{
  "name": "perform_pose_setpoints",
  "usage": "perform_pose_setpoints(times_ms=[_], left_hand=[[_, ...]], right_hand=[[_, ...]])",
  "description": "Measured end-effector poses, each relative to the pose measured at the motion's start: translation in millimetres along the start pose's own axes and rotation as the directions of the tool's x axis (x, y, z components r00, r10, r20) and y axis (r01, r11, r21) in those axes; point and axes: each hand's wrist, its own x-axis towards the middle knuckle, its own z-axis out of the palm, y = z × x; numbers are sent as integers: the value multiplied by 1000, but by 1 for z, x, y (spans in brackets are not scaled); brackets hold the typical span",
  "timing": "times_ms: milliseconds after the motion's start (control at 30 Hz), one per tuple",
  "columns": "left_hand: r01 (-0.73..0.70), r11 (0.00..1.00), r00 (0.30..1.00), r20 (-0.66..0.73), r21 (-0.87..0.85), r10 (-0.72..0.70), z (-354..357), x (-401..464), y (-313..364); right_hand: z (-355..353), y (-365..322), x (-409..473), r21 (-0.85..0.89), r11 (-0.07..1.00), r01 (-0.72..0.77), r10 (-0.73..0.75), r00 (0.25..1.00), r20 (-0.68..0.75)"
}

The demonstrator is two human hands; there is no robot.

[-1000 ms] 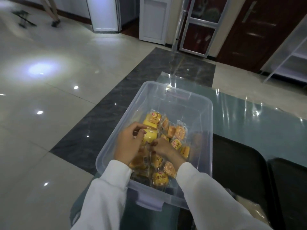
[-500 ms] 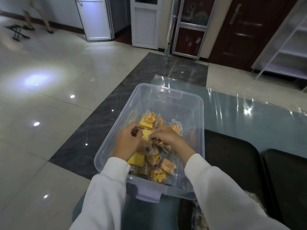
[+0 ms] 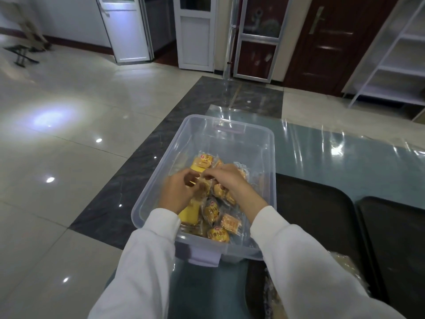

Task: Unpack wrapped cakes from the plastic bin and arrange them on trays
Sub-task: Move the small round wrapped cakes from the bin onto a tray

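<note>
A clear plastic bin (image 3: 271, 157) stands on the glass table, with several small yellow and orange wrapped cakes (image 3: 217, 234) heaped in its near half. Both my hands are inside it over the heap. My left hand (image 3: 177, 192) and my right hand (image 3: 226, 178) meet fingertip to fingertip and pinch one wrapped cake (image 3: 202, 180) between them. A black tray (image 3: 317, 217) lies just right of the bin, and a second black tray (image 3: 395, 245) lies beyond it.
The glass table (image 3: 333, 157) runs to the right and ends at its left edge beside the bin. A bag of wrapped food (image 3: 273, 293) sits on the near tray. White shelving (image 3: 391, 65) stands at the back right. A person's legs (image 3: 27, 26) are far left.
My right hand has come up from the cakes at the right and joined my left hand at the heap's middle. The view has tilted up a little.
</note>
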Motion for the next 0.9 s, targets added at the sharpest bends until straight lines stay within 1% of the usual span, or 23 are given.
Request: perform_pose_setpoints(times_ms=[100, 233, 300, 367, 433, 500, 600, 700, 767, 833, 900], left_hand=[[31, 1000, 998, -48, -2, -31, -1, 1, -3], [81, 996, 988, -132, -22, -83, -3, 1, -4], [108, 994, 977, -179, -29, -112, -5, 0, -5], [119, 992, 971, -204, -29, -122, -4, 1, -6], [142, 989, 967, -209, -31, -146, -4, 2, -8], [161, 986, 960, -223, -41, -167, -4, 3, -8], [156, 986, 951, -262, -60, -167, -5, 3, -9], [153, 984, 937, -302, -87, -173, -8, 4, -8], [168, 977, 927, -317, -128, -201, -9, 5, -8], [187, 969, 916, -327, -161, -231, -10, 4, -5], [173, 974, 911, -353, -143, -214, -9, 3, -4]], right_hand=[[2, 1, 3, 27, 1000, 11, -11, 1000, 13], [-3, 10, 4, 66, 993, 102, -101, 995, -10], [-5, 21, 7, -23, 989, 146, -146, 989, -3], [-5, 32, 12, -181, 967, 181, -174, 983, 57], [-3, 40, 23, -353, 912, 209, -167, 975, 146], [3, 41, 30, -489, 837, 245, -130, 958, 257], [16, 41, 43, -641, 701, 313, -58, 921, 386], [24, 43, 50, -701, 601, 383, -6, 880, 476], [27, 48, 55, -740, 525, 420, 10, 866, 499], [28, 52, 60, -760, 469, 451, -13, 863, 504], [27, 54, 65, -758, 435, 485, -49, 854, 519]])
